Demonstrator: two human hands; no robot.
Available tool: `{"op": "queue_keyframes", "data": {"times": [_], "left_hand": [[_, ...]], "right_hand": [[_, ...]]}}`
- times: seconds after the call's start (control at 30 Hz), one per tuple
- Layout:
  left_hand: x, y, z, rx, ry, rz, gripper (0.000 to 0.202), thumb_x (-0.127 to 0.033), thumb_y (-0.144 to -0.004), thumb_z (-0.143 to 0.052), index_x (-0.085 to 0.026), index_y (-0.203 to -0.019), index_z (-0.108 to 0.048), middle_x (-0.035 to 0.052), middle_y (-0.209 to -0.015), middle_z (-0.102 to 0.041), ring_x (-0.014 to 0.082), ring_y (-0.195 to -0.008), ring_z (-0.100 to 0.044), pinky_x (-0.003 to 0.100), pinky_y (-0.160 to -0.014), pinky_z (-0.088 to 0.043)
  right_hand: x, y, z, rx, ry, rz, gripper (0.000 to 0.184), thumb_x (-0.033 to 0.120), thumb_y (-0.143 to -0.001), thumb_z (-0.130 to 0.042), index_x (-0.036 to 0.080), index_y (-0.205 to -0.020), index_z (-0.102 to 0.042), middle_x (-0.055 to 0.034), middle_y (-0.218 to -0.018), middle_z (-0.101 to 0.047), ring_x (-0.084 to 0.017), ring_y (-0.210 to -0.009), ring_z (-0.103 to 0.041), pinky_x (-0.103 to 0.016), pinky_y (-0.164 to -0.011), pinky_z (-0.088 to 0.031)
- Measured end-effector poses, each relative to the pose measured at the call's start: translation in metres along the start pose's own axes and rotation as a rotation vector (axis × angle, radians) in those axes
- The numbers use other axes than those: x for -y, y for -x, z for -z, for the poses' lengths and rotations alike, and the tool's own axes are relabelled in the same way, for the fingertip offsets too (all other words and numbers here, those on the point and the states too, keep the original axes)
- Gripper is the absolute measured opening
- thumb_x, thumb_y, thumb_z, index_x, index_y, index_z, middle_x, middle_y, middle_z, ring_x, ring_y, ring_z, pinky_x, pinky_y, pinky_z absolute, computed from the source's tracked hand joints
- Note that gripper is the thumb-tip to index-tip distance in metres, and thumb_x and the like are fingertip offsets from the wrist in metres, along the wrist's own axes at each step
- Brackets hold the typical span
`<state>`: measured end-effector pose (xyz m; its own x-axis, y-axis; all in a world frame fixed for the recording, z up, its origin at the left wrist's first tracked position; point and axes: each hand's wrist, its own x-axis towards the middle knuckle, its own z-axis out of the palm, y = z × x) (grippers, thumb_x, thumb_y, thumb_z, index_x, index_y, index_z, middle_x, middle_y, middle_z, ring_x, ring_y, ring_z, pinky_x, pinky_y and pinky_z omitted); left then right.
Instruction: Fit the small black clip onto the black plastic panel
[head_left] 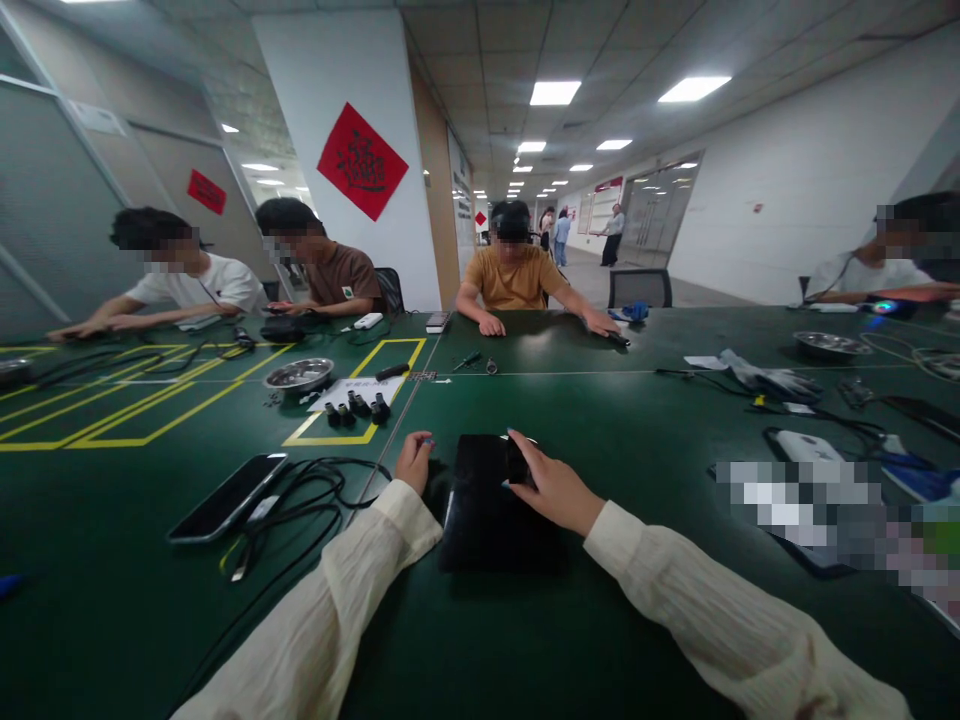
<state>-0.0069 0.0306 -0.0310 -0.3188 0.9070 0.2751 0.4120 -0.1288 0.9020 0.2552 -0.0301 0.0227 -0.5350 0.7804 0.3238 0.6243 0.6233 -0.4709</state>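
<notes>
A flat, glossy black rectangular panel (474,515) lies on the green table in front of me. My right hand (551,480) reaches over its upper right part. Thumb and fingers there are closed around a small black object (517,462) with a pale rim, mostly covered by the hand; its kind does not show. Just left of the panel, my left hand (415,462) rests near the tabletop with fingers curled in. What lies inside those fingers, if anything, is hidden.
Left of me are a phone (229,497) and coiled black cables (307,500). Beyond stand several black cylindrical parts (358,408) by a metal bowl (298,375). Gloves (772,380) and a white device (808,447) lie right. A person (514,280) sits opposite; others sit at both sides.
</notes>
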Motion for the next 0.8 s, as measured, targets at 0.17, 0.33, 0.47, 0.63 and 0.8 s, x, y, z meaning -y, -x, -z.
{"op": "queue_keyframes", "data": {"times": [0.17, 0.33, 0.47, 0.63, 0.8], "left_hand": [[0.003, -0.002, -0.001, -0.007, 0.038, 0.035, 0.024, -0.034, -0.072, -0.041, -0.02, -0.088, -0.049, 0.0027, -0.078, -0.06, 0.0183, -0.077, -0.059, 0.032, -0.068, -0.047], [0.002, 0.0, -0.001, 0.018, 0.043, 0.036, 0.025, -0.036, -0.071, -0.041, -0.02, -0.087, -0.05, 0.0021, -0.076, -0.059, 0.0183, -0.077, -0.059, 0.031, -0.069, -0.045], [-0.001, 0.002, -0.002, 0.038, 0.045, 0.029, 0.025, -0.037, -0.069, -0.041, -0.02, -0.086, -0.051, 0.0021, -0.076, -0.058, 0.0189, -0.078, -0.058, 0.032, -0.069, -0.044], [-0.005, 0.003, -0.002, 0.051, 0.063, 0.013, 0.025, -0.038, -0.068, -0.042, -0.02, -0.083, -0.051, 0.001, -0.071, -0.057, 0.0184, -0.073, -0.057, 0.031, -0.067, -0.044], [-0.006, 0.004, -0.003, 0.051, 0.08, 0.009, 0.024, -0.037, -0.068, -0.041, -0.02, -0.082, -0.051, 0.0006, -0.069, -0.057, 0.0178, -0.07, -0.057, 0.03, -0.066, -0.044]], "right_hand": [[0.008, 0.002, -0.005, 0.005, 0.028, 0.066, 0.074, 0.03, -0.081, -0.051, 0.022, -0.141, -0.008, -0.0148, -0.127, -0.047, -0.026, -0.101, -0.056, -0.044, -0.082, -0.046], [0.014, 0.005, -0.011, -0.051, 0.056, 0.043, 0.08, 0.027, -0.079, -0.052, 0.019, -0.141, -0.001, -0.017, -0.129, -0.042, -0.029, -0.11, -0.049, -0.047, -0.088, -0.043], [0.033, 0.015, -0.014, -0.251, 0.19, 0.069, 0.079, 0.031, -0.079, -0.053, 0.02, -0.141, -0.005, -0.0172, -0.142, -0.021, -0.033, -0.132, -0.014, -0.056, -0.101, -0.023], [0.07, 0.031, -0.022, -0.136, 0.283, 0.383, 0.064, 0.03, -0.078, -0.053, 0.027, -0.136, -0.025, -0.0104, -0.144, -0.021, -0.028, -0.134, -0.009, -0.053, -0.106, -0.012], [0.083, 0.032, -0.031, 0.144, 0.262, 0.377, 0.06, 0.047, -0.084, -0.04, 0.019, -0.136, -0.028, -0.0169, -0.146, -0.015, -0.031, -0.134, -0.003, -0.051, -0.106, -0.008]]}}
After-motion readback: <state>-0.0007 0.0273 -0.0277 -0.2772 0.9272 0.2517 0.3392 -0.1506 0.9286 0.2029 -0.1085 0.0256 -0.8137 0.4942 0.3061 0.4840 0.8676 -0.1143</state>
